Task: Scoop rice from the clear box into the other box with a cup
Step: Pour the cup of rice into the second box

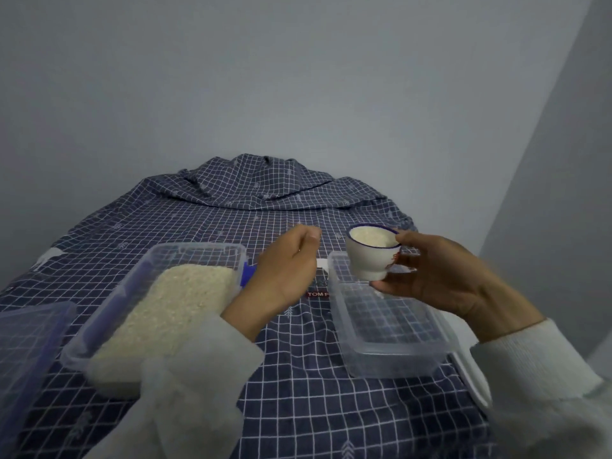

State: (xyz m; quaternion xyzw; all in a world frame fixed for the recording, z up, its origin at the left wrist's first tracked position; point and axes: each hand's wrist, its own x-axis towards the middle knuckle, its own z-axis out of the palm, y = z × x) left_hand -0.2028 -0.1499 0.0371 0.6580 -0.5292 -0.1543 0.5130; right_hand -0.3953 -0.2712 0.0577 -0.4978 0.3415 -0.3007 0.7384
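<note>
Above the empty box [390,329], the right hand's grip [440,276] clasps a blue-rimmed white cup [371,251] brimming with rice.

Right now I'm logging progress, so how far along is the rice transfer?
Done: the cup has been filled with rice. In hand: the right hand holds it upright over the far end of the empty box; the left hand hovers loosely closed, holding nothing. Left: tipping this cupful in, then more scoops, since the full box still holds nearly all the rice.

A red label [317,294] on the cloth [298,376] reads "TOM F".
</note>
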